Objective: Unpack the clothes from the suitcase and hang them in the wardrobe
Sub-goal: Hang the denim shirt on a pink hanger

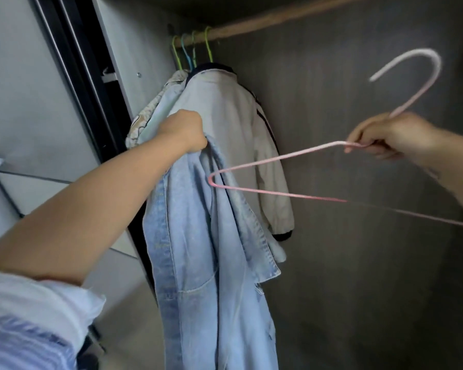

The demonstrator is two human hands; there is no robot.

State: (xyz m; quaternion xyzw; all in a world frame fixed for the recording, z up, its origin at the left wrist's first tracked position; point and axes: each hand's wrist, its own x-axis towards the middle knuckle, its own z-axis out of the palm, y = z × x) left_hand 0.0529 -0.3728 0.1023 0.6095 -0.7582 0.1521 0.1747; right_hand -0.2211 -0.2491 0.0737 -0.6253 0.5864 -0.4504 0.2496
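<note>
Left hand [183,133] grips denim jacket [209,249] bunched at its collar, held up inside wardrobe for loading. Right hand [385,137] pinches pink hanger [278,194], its end aimed at the collar; rail [278,18] above.

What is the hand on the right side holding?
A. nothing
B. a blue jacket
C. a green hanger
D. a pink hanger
D: the right hand pinches the pink hanger near its neck, while the left hand grips the denim jacket.
</note>
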